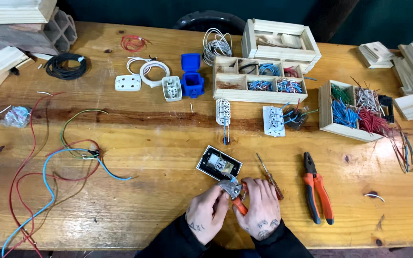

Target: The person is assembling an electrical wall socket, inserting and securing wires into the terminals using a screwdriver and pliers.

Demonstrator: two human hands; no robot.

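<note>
head view looks down on a long wooden table (pixel 144 143), and i see both hands at the near edge, close together. my left hand (pixel 206 212) has its fingers curled in, pinching at the metal head of a small orange-handled stripping tool (pixel 235 193); my right hand (pixel 260 208) is wrapped around the orange handles of that same tool, closed on it. the tool sits between the two hands, its head pointing up and left toward a dark-framed switch plate (pixel 219 163) that lies flat on the table just beyond the fingertips. i cannot tell whether a wire is caught in the tool's tip, it is too small. a thin screwdriver (pixel 269 176) lies just right of my right hand, and farther right a pair of orange-and-black pliers (pixel 317 188) rests with its handles toward me. farther away stand two white switch modules (pixel 273 120) and a wooden compartment tray (pixel 259 79) holding short coloured wire pieces. another wooden box (pixel 354 111) on the right holds green, blue and red wire cuts. on the left, loose red, blue and green wires (pixel 58 167) sprawl across the tabletop, and a blue socket box (pixel 191 76) sits at the far middle.
</note>
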